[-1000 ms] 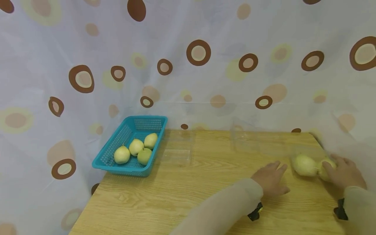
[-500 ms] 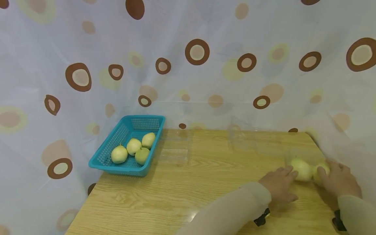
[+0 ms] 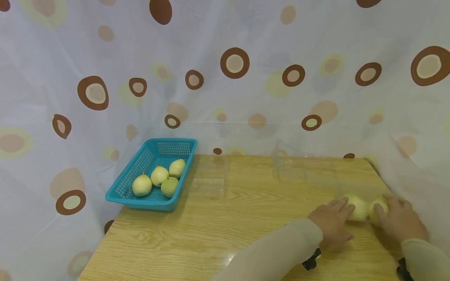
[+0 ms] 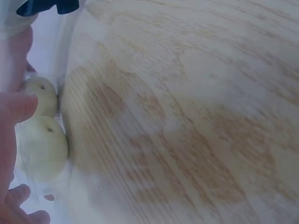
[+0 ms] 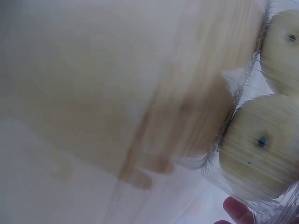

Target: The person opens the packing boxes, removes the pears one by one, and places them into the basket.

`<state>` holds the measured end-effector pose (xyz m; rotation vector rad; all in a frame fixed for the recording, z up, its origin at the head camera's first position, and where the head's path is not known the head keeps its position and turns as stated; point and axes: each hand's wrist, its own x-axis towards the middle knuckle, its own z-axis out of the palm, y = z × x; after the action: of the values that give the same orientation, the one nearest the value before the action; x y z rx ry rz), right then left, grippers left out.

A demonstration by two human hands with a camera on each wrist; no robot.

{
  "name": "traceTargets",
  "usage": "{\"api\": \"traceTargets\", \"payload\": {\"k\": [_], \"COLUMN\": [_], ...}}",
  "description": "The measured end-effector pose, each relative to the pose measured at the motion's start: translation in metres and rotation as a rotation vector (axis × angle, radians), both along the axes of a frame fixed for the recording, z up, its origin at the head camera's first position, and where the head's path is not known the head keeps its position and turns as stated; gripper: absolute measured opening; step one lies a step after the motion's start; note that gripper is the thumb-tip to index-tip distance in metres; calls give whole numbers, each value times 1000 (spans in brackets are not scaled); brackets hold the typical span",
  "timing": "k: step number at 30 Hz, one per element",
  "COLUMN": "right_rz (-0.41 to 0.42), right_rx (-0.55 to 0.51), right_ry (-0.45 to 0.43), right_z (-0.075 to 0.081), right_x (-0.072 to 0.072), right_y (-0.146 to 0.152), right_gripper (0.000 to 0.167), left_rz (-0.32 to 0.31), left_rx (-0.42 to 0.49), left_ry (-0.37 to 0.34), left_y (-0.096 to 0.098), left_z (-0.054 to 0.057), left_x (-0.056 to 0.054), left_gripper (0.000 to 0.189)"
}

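A clear plastic box point(image 3: 369, 192) with two pale yellow pears point(image 3: 358, 207) inside is at the right side of the table. My right hand point(image 3: 404, 220) holds its right end; in the right wrist view, fingertips point(image 5: 237, 211) show at the box's lower edge. My left hand point(image 3: 330, 220) is at the box's left end, its fingers fairly straight and touching that side. The thumb points right, in front of the box. In the left wrist view, the pears point(image 4: 46, 147) show behind the left thumb and fingers. Whether the box's underside touches the wooden table is unclear.
A blue basket point(image 3: 119, 198) with several pears point(image 3: 159, 175) stands at the table's left. Right of it lies a clear plastic container point(image 3: 209, 185), and more clear plastic point(image 3: 291, 168) stands at the back. A dotted curtain point(image 3: 256, 89) hangs behind the wooden table point(image 3: 246, 218).
The right hand has brought the box with its pears slightly left and nearer to me. The left hand has moved right, and its fingers have come up to the box's left end.
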<state>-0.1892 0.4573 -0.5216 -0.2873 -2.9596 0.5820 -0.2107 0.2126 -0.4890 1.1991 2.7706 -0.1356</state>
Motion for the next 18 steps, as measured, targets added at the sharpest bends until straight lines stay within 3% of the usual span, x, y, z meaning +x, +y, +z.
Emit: {"api": "traceTargets", "payload": {"k": [4,9,18], "right_rz": [28,49,59], "right_rx": [26,32,10], "right_ry": [68,131,96], "right_z": [-4,-4,-3], "right_x": [1,3,1], "right_y": [-8,-18,-44], "right_gripper": [68,64,65], "left_rz": [10,17,40], "left_rx": [-1,-19,32], "left_ry": [-18,-18,128], "left_y": [-3,1,-4], "left_z": [3,-6,-20], "left_x": [-1,-8,-16], "left_gripper": [85,85,83]}}
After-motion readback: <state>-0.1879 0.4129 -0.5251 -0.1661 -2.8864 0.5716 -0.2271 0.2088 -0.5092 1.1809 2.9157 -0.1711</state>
